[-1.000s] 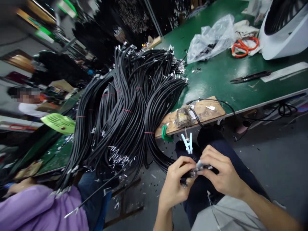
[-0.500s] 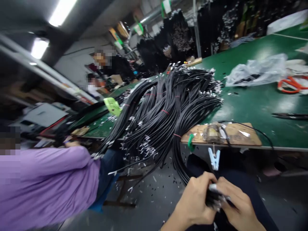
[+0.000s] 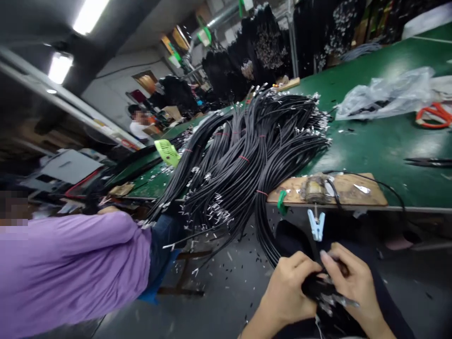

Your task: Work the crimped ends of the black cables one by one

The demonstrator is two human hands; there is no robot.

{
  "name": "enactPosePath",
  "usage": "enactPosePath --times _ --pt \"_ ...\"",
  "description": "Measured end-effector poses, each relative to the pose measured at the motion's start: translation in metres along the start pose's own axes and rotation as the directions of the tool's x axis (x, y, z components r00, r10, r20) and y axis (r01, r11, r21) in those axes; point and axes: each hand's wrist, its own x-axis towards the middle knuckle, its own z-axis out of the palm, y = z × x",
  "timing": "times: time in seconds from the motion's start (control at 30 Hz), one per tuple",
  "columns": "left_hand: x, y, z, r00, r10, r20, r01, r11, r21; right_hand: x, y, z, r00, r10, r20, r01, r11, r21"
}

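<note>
My left hand is wrapped around the end of a bundle of black cables, which hangs off the bench edge. Frayed silvery cable ends stick out below its fingers. Just to the right, my right hand is closed, thumb and forefinger pinched near the top of the bundle; what they hold is too small and blurred to make out. Above both hands, a light blue clothespin hangs from the shaft of a small motor on a wooden board.
A large heap of cables covers the middle of the green bench. To the right lie a plastic bag, orange-handled scissors and dark pliers. A person in a purple top sits at left.
My right hand has lifted slightly and its thumb and forefinger have come up into a pinch at the bundle's top. My left hand keeps its grip. The view has shifted slightly.
</note>
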Motion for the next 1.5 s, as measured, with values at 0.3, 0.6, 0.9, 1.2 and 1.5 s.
enactPosePath --times 0.3,0.6,0.9,1.2,1.5 --pt "-0.007 0.003 -0.001 0.988 -0.028 -0.149 0.02 0.998 -0.054 0.02 -0.007 -0.019 0.982 0.101 0.162 -0.147 0.942 0.301" --pt "-0.005 0.001 0.009 0.987 -0.044 -0.156 0.045 0.999 0.002 0.004 -0.01 0.005 0.978 0.203 0.038 -0.186 0.788 0.586" --pt "-0.003 0.002 0.004 0.987 -0.02 -0.157 -0.002 0.99 -0.14 0.003 -0.004 0.012 0.846 0.291 0.448 -0.526 0.313 0.791" --pt "0.004 0.006 -0.003 0.984 -0.173 -0.035 0.168 0.978 -0.123 0.011 -0.003 0.004 0.99 -0.12 0.081 0.053 0.822 0.567" --pt "0.004 0.005 0.006 0.971 -0.166 -0.17 0.156 0.985 -0.072 0.001 -0.005 0.029 0.884 -0.277 -0.377 0.336 0.936 0.099"
